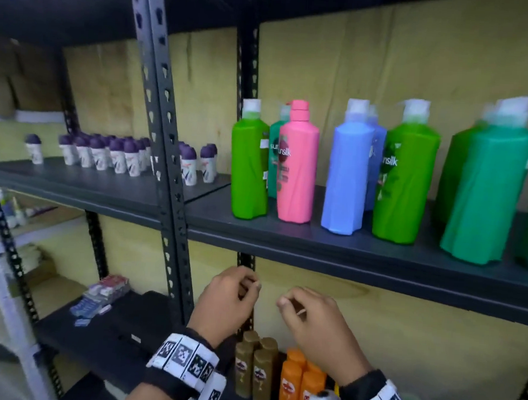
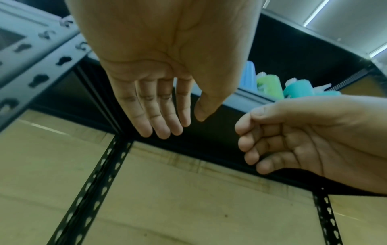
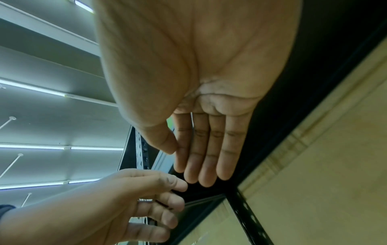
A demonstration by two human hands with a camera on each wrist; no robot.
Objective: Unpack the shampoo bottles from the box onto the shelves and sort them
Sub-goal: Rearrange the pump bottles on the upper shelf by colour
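Tall pump shampoo bottles stand in a row on the black shelf (image 1: 346, 251): a light green one (image 1: 249, 168), a pink one (image 1: 297, 171), a blue one (image 1: 347, 180), a green one (image 1: 406, 183) and a teal-green one (image 1: 488, 198), with more behind them. My left hand (image 1: 249, 287) and right hand (image 1: 284, 304) hover side by side just below that shelf's front edge, fingers loosely bent, holding nothing. The left wrist view shows the left hand (image 2: 167, 122) relaxed, with the right hand (image 2: 261, 142) beside it. In the right wrist view the right hand (image 3: 199, 165) is empty. No box is in view.
Small brown bottles (image 1: 255, 369) and orange bottles (image 1: 297, 384) stand on the lower shelf under my wrists. Several small white bottles with purple caps (image 1: 120, 157) fill the left bay. A black perforated post (image 1: 166, 163) divides the bays. Flat packets (image 1: 102, 295) lie lower left.
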